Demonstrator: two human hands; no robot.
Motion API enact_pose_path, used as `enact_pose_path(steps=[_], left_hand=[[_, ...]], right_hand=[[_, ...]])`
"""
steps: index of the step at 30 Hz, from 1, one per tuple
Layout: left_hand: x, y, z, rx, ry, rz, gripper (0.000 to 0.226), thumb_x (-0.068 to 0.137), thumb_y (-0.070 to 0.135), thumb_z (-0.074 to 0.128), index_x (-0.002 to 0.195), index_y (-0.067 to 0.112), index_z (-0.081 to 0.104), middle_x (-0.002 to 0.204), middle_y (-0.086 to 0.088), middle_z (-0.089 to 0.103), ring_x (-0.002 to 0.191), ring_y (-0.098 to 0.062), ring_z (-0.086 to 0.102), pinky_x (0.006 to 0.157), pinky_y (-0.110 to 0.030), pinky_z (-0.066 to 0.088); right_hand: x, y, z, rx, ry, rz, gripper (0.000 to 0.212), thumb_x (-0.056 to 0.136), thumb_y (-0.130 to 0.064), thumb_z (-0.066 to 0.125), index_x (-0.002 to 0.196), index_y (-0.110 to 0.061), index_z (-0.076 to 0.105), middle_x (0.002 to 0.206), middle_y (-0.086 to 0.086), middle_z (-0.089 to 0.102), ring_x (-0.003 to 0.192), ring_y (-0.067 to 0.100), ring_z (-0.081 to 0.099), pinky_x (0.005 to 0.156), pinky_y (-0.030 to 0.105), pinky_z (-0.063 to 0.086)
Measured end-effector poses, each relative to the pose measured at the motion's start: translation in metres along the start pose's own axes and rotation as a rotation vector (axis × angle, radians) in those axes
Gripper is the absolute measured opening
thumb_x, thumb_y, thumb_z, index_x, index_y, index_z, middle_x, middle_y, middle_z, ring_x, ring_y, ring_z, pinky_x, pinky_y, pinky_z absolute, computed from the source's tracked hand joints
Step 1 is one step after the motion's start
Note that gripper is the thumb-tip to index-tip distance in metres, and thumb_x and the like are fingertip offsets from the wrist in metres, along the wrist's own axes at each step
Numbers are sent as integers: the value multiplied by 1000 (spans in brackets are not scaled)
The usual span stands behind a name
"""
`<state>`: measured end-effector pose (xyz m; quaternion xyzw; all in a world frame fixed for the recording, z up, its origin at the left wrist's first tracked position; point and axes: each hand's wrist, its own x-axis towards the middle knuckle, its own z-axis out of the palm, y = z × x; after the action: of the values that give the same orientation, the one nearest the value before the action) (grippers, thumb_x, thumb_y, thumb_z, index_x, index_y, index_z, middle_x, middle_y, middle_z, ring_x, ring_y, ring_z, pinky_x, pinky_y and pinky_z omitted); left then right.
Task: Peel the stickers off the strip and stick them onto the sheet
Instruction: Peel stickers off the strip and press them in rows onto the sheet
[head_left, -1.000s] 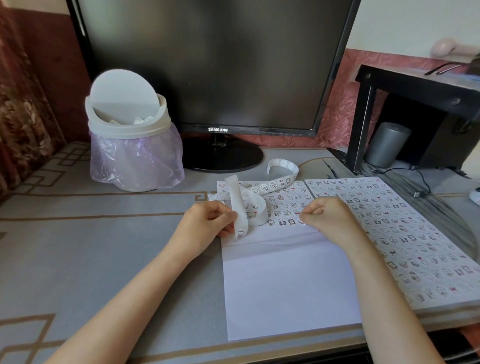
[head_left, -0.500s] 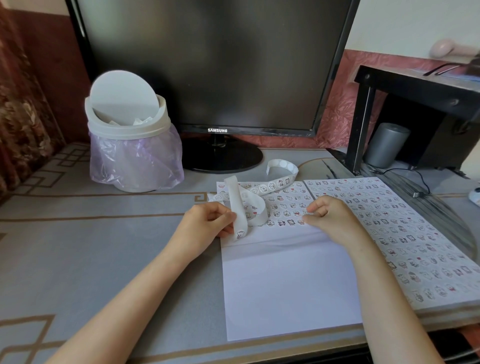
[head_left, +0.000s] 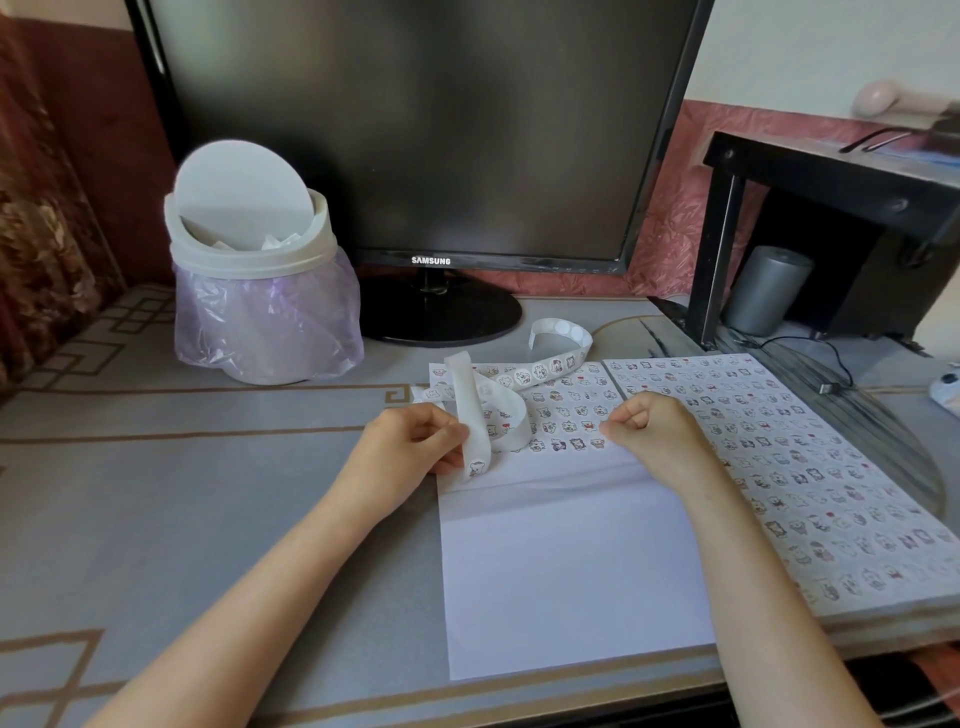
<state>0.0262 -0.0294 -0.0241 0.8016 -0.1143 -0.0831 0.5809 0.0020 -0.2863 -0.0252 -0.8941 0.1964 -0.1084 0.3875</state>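
At a grey patterned table (head_left: 156, 467), a person works a ribbon of cartoon stickers onto paper. The left hand (head_left: 410, 447) pinches the strip (head_left: 475, 415) between thumb and fingers just off the left edge of the sheet (head_left: 571, 561). The pinched length stands nearly upright, and its short free end points down toward the person with one sticker (head_left: 477, 467) on it. Above the hand the strip loops over, then runs away to the right across the far end of the sheet and ends in a curl (head_left: 561, 338) near the stand of the dark monitor (head_left: 415, 130). The white sheet lies flat with its long axis running from the table's front edge toward the monitor. Only its far rows (head_left: 566, 415) are filled. The right hand (head_left: 654, 431) rests on the sheet at the right end of the lowest row, fingers curled and thumb against forefinger; whether a sticker sits between them cannot be made out. A fully covered sheet (head_left: 779, 457) lies alongside on the right, and a lidded bin (head_left: 260, 291) lined with a plastic bag stands at the back left.
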Motion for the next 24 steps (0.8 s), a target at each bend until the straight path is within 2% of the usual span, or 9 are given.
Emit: enact_pose_path(steps=[2, 5, 8, 13, 17, 21, 24], left_hand=[[0, 0, 0, -6, 0, 1, 15, 91, 17, 60, 78, 10, 66, 78, -8, 73, 68, -13, 67, 73, -20, 55], [0, 0, 0, -16, 0, 1, 15, 91, 16, 60, 78, 10, 66, 78, -9, 73, 68, -13, 67, 72, -20, 54], [1, -1, 0, -17, -2, -7, 15, 91, 17, 60, 78, 10, 66, 79, -9, 73, 70, -16, 67, 74, -22, 55], [1, -1, 0, -18, -3, -9, 15, 91, 17, 60, 79, 10, 66, 79, -9, 73, 68, -14, 67, 72, -20, 55], [0, 0, 0, -12, 3, -4, 15, 91, 17, 60, 78, 10, 66, 78, -9, 73, 67, -14, 67, 72, -21, 55], [-2, 4, -1, -77, 34, 13, 15, 91, 14, 60, 80, 6, 66, 77, -10, 72, 63, -13, 66, 65, -18, 56], [-2, 7, -1, -131, 56, 37, 15, 91, 14, 59, 82, 4, 66, 76, -8, 71, 65, -11, 66, 67, -23, 58]], right_hand=[[-2, -1, -2, 34, -4, -5, 9, 81, -17, 72, 81, -16, 63, 70, -5, 56, 73, 18, 56, 66, 28, 42], [-7, -4, -6, 123, -59, 3, 16, 79, -17, 75, 88, -11, 63, 70, -2, 55, 65, 12, 51, 58, 23, 37], [-7, -4, -9, 126, -114, 23, 21, 77, -11, 76, 94, -9, 62, 74, -1, 54, 64, 9, 51, 59, 22, 38], [-4, -1, -9, 128, -128, 17, 15, 83, -2, 67, 95, -8, 62, 78, 2, 54, 67, 10, 51, 61, 22, 39], [-4, -1, -7, 166, -94, -5, 7, 84, -14, 68, 87, -12, 62, 75, 0, 57, 67, 15, 51, 62, 27, 41], [-5, -10, -6, 223, 46, -94, 11, 84, -17, 68, 76, -19, 61, 71, -1, 62, 62, 11, 54, 64, 26, 42], [-15, -28, -2, 354, -31, -234, 11, 86, -14, 66, 77, -18, 60, 66, -1, 64, 53, 2, 53, 55, 18, 41]])
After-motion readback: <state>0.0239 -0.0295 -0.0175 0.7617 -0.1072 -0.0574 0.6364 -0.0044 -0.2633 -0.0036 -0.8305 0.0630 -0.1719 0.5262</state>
